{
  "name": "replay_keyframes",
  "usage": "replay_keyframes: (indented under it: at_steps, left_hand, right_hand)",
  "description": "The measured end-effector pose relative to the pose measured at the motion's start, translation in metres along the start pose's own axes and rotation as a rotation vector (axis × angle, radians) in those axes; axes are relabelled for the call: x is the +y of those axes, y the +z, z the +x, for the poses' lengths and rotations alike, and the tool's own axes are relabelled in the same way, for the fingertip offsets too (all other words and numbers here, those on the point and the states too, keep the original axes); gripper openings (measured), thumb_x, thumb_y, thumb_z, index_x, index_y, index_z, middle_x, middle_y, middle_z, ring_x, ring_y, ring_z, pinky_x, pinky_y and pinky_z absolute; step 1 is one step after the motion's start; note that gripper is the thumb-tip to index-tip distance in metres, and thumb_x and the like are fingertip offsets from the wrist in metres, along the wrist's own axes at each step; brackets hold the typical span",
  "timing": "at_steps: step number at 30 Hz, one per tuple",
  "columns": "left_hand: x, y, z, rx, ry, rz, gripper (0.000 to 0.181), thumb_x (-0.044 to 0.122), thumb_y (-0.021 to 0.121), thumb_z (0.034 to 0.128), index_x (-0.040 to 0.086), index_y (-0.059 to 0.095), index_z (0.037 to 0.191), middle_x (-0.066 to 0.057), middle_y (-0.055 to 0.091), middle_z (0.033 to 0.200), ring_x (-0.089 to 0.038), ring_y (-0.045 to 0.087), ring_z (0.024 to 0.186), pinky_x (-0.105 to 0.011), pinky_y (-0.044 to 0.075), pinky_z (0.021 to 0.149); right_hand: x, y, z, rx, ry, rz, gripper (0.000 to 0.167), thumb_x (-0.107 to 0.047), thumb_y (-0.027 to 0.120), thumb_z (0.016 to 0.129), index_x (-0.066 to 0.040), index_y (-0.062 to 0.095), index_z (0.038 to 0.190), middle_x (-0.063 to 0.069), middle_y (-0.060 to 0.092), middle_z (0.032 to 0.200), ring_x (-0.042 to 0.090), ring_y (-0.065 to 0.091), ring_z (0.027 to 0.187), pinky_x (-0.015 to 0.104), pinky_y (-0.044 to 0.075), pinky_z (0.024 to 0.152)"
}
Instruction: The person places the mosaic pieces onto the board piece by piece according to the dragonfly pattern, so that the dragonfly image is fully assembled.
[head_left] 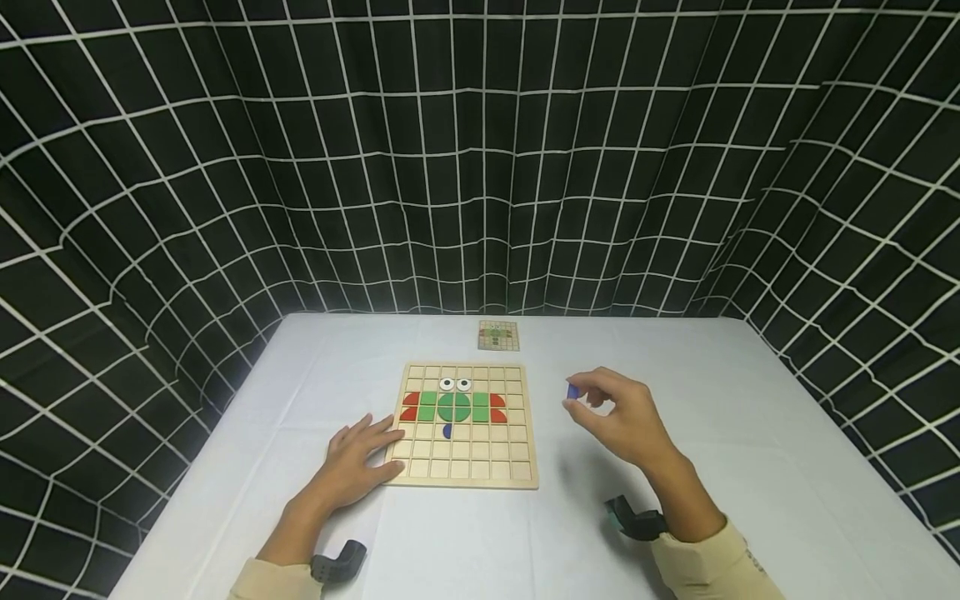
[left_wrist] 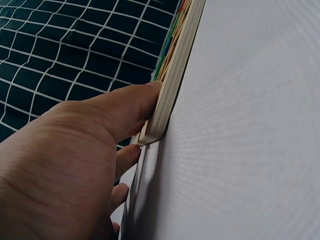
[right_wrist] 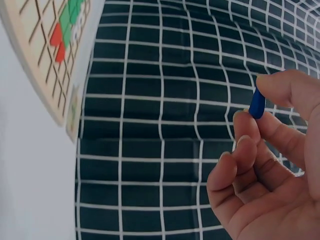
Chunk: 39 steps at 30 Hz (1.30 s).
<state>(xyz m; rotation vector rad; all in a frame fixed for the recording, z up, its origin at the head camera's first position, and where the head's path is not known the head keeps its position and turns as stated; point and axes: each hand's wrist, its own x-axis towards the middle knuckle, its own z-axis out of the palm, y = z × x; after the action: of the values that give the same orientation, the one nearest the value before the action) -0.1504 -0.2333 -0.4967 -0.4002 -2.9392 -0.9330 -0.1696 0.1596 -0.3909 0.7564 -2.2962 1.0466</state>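
Note:
A wooden grid board [head_left: 468, 472] lies on the table, bearing green squares, a green circle [head_left: 453, 407], red quarter-round pieces, two eye pieces and one blue piece [head_left: 447, 431] below the circle. My left hand [head_left: 356, 467] rests on the board's left edge, fingers spread; in the left wrist view its thumb [left_wrist: 135, 102] lies against the board's side. Right of the board, my right hand [head_left: 618, 412] is raised above the table. Between thumb and index finger it pinches a small blue piece [right_wrist: 257, 103], whose full outline is partly hidden by the fingertips.
Behind the board lies a small pattern card [head_left: 498, 336] showing a similar coloured figure on a grid. White cloth covers the table [head_left: 330, 358]. A black curtain with white grid lines [head_left: 465, 167] surrounds its back and sides.

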Motion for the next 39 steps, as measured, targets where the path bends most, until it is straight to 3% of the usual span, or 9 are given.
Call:
replay_keyframes:
  at_steps: [8,25,34,39]
  left_hand:
    - [0.0,0.001,0.0,0.006,-0.009,0.004,0.052,0.037,0.074,0.0837,0.018,0.062,0.13,-0.006,0.043,0.147,-0.034,0.02,0.142,-0.055,0.004,0.112]
    - [0.002,0.0,0.0,0.013,-0.005,0.001,0.051,0.035,0.075,0.0833,0.017,0.063,0.129,-0.007,0.044,0.147,-0.036,0.021,0.141,-0.056,0.004,0.111]
    - [0.001,0.0,0.0,0.02,-0.003,-0.002,0.051,0.035,0.074,0.0833,0.017,0.063,0.129,-0.008,0.043,0.147,-0.036,0.021,0.141,-0.056,0.004,0.112]
    - [0.001,0.001,0.0,0.016,-0.006,-0.004,0.051,0.034,0.075,0.0834,0.017,0.063,0.129,-0.007,0.043,0.147,-0.036,0.021,0.141,-0.055,0.004,0.112]
  right_hand:
    - [-0.008,0.021,0.005,-0.012,-0.019,0.052,0.027,-0.001,0.081,0.073,-0.01,0.072,0.097,-0.01,0.064,0.082,0.013,0.053,0.073,0.029,0.048,0.062]
    - [-0.012,0.075,0.009,-0.096,0.111,0.162,0.023,-0.004,0.079,0.076,-0.007,0.073,0.097,-0.007,0.063,0.081,0.023,0.057,0.074,0.039,0.052,0.064]
    - [-0.019,0.11,0.007,-0.176,0.163,0.171,0.023,-0.006,0.08,0.077,-0.006,0.073,0.099,-0.006,0.064,0.082,0.022,0.058,0.074,0.028,0.049,0.063]
    - [-0.015,0.122,0.007,-0.219,0.184,0.174,0.022,-0.009,0.077,0.081,-0.003,0.071,0.101,-0.007,0.062,0.083,0.018,0.056,0.075,0.029,0.05,0.065]
